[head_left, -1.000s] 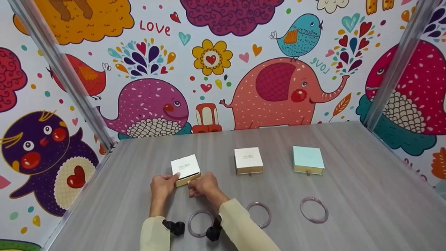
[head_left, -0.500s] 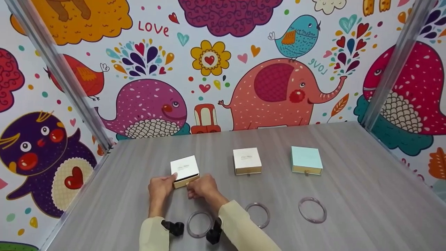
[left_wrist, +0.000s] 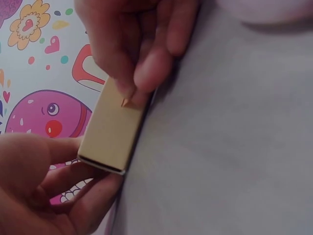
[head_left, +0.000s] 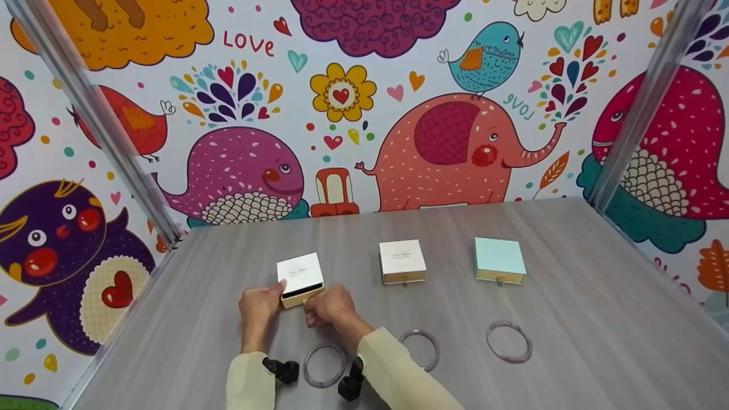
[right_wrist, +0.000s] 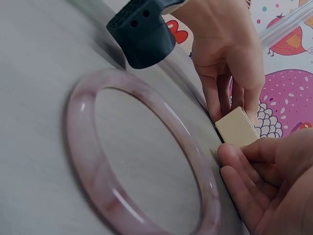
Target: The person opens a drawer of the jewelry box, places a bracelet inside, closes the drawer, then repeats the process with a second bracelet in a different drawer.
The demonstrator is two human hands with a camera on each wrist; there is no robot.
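A white drawer-style gift box (head_left: 299, 270) with small printing on its lid and a gold drawer front (left_wrist: 108, 132) stands on the left of the table. My left hand (head_left: 259, 310) holds its left side, thumb at the lid's near corner. With thumb and finger my right hand (head_left: 333, 306) pinches the small pull tab (left_wrist: 125, 103) on the drawer front. The drawer sticks out a little, and a dark gap shows under the lid's front edge. Nearest to the forearms lies a pale purple, glossy bangle (right_wrist: 85, 137), large in the right wrist view.
A second white box (head_left: 402, 257) and a mint-green box (head_left: 499, 256) stand to the right in a row with the first. Two more bangles lie in front of them, one (head_left: 437, 348) beside the right sleeve, the other (head_left: 515, 360) further right. A printed cartoon wall (head_left: 342, 142) closes off the table's back.
The drawer has slid slightly further out toward me, and the dark gap under the lid is wider. Both hands keep their hold on the box and tab.
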